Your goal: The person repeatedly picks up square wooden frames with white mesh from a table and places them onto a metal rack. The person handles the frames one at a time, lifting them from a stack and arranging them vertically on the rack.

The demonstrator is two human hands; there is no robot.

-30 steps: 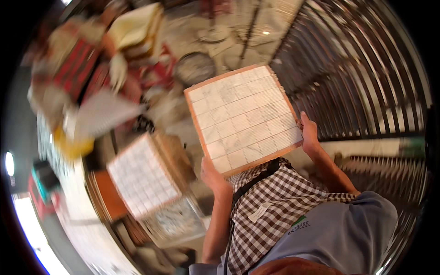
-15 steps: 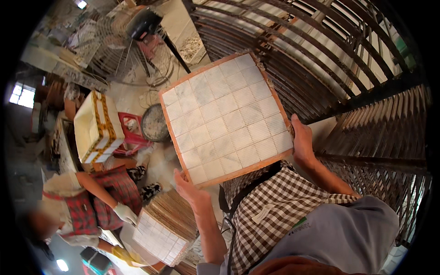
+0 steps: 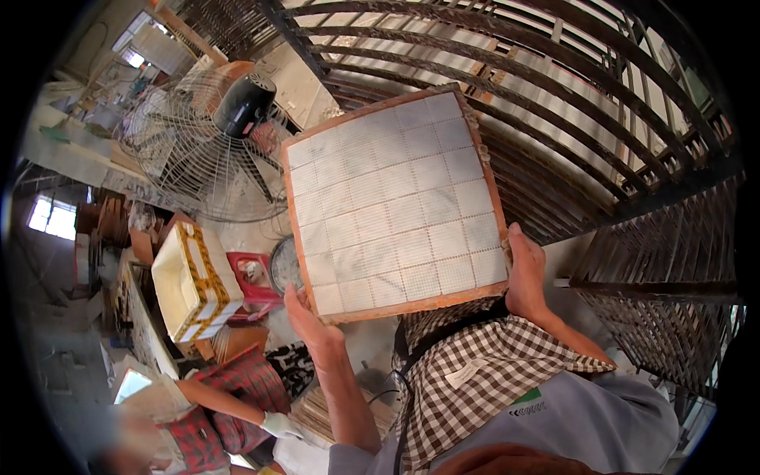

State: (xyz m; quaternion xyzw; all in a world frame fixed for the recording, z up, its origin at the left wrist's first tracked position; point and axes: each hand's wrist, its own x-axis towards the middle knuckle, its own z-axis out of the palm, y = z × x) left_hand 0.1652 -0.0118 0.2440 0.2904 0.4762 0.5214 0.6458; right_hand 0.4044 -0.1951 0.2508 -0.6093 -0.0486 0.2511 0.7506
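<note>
Between my hands is a square board with an orange-brown edge (image 3: 412, 309). A sheet of pale square tiles (image 3: 388, 198), covered by a fine mesh, lies on its upper face. My left hand (image 3: 317, 323) grips the board's near left corner, thumb along the side. At the near right corner my right hand (image 3: 526, 273) holds on, with its thumb up and the other fingers partly hidden under the board. Just beyond the board's far right side stands a dark slatted metal rack (image 3: 570, 87).
A co-worker's white-gloved hand (image 3: 279, 425) is beside a stack of boards (image 3: 317, 412) at lower left. Left of my board are a large wire fan (image 3: 214, 142), a foam box (image 3: 194, 281), a red plastic stool (image 3: 253, 277) and a dark round tub (image 3: 283, 265).
My view has turned, so the fan, foam box and co-worker appear lower. The board stays in both hands and covers part of the rack. Less of the board stack shows.
</note>
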